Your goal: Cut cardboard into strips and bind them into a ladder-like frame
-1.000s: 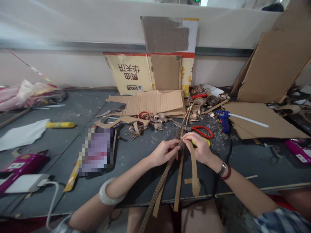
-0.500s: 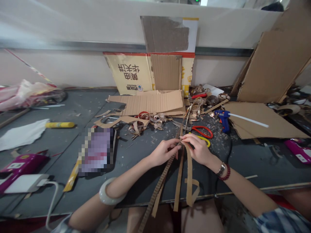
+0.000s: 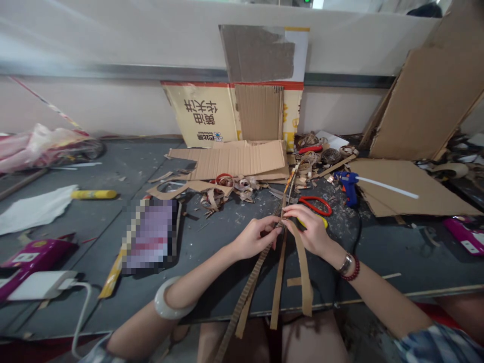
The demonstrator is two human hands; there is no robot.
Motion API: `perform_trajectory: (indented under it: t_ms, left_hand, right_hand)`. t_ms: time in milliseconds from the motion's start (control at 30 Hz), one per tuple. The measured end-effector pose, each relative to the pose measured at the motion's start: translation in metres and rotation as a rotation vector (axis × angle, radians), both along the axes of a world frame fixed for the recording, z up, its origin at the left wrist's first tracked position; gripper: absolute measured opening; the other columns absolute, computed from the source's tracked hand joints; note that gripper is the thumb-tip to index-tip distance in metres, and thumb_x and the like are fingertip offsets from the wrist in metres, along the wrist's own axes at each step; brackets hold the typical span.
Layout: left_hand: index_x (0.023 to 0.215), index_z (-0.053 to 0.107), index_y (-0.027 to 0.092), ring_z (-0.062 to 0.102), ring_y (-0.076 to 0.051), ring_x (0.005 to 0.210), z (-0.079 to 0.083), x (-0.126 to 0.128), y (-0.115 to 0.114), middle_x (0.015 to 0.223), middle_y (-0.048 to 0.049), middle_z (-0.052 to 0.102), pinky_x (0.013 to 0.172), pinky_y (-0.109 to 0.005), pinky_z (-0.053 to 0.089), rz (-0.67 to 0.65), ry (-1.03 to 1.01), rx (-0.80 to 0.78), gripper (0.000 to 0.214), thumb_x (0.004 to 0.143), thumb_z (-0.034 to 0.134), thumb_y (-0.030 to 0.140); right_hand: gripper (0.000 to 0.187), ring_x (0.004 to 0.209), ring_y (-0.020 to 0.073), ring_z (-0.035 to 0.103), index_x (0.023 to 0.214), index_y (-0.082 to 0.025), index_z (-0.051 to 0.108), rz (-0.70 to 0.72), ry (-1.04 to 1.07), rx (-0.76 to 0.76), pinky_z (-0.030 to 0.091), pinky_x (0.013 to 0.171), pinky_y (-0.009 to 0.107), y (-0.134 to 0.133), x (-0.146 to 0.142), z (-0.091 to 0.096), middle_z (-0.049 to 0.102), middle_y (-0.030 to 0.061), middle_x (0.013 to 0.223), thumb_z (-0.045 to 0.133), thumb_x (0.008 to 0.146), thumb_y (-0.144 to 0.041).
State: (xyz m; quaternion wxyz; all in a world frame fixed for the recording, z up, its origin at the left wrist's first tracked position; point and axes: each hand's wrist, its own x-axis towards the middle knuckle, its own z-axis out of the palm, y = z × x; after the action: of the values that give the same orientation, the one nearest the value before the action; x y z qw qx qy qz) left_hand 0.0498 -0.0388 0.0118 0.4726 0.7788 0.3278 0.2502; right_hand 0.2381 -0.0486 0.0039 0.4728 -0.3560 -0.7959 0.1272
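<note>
At the middle of the bench, my left hand [image 3: 259, 236] pinches a bundle of narrow cardboard strips. One corrugated strip [image 3: 242, 307] runs from it toward my lap, and a flat strip [image 3: 279, 290] hangs beside it. My right hand [image 3: 308, 231] is closed against the same spot, with a curved cardboard strip [image 3: 304, 269] trailing from its fingers over the bench edge. The exact join between the fingertips is hidden. Just beyond my right hand lie a red scissor handle [image 3: 315, 205] and a partly covered yellow handle [image 3: 324, 222].
A blue glue gun [image 3: 350, 187] with a white glue stick rests at the right near a cardboard sheet [image 3: 401, 189]. Cut cardboard [image 3: 242, 161] and curled scraps lie behind. On the left are a pixelated object [image 3: 151, 237], a yellow tube [image 3: 94, 194] and a white charger [image 3: 41, 286].
The strip trailing from my right hand has swung right, and its looped lower end has opened out. My right fingers have shifted slightly, covering more of the yellow handle. My left hand stays put.
</note>
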Motion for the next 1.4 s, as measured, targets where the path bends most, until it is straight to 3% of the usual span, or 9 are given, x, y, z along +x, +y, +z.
perform_trajectory:
  t_ms: [333, 567, 967, 1400]
  left_hand:
    - [0.106, 0.051, 0.013, 0.051, -0.01, 0.047, -0.0021, 0.001, 0.002, 0.058, -0.0005, 0.063, 0.048, -0.018, 0.038, 0.017, 0.036, 0.013, 0.031, 0.09, 0.038, 0.035]
    - [0.11, 0.048, 0.011, 0.054, -0.011, 0.048, 0.0, 0.0006, 0.0006, 0.057, -0.0015, 0.064, 0.049, -0.018, 0.041, -0.015, 0.037, 0.005, 0.032, 0.09, 0.038, 0.034]
    - [0.098, 0.052, 0.014, 0.057, -0.012, 0.053, -0.0029, 0.0016, 0.0009, 0.058, 0.0012, 0.059, 0.052, -0.02, 0.043, 0.011, 0.004, -0.015, 0.028, 0.089, 0.04, 0.037]
    - [0.097, 0.052, 0.014, 0.059, -0.012, 0.05, -0.0056, 0.0017, 0.0029, 0.055, 0.0021, 0.058, 0.05, -0.02, 0.045, -0.004, -0.076, -0.093, 0.025, 0.089, 0.041, 0.036]
  right_hand:
    - [0.016, 0.095, 0.0161, 0.058, 0.093, -0.019, 0.055, 0.039, -0.093, 0.032, 0.051, 0.083, 0.031, 0.0005, -0.0002, -0.0074, 0.061, 0.0086, 0.101, 0.046, 0.084, -0.009]
    - [0.013, 0.09, 0.0164, 0.058, 0.091, -0.019, 0.055, 0.023, -0.012, -0.006, 0.051, 0.079, 0.031, -0.0001, 0.0001, -0.0032, 0.061, 0.0079, 0.094, 0.047, 0.084, -0.011]
    - [0.015, 0.096, 0.018, 0.056, 0.096, -0.02, 0.056, 0.036, -0.05, -0.005, 0.05, 0.084, 0.035, 0.0017, 0.0006, -0.0067, 0.059, 0.0083, 0.102, 0.046, 0.086, -0.014]
    - [0.012, 0.092, 0.017, 0.057, 0.09, -0.02, 0.056, 0.035, -0.06, -0.013, 0.05, 0.08, 0.033, 0.0015, -0.0012, -0.0071, 0.061, 0.0075, 0.096, 0.047, 0.085, -0.012]
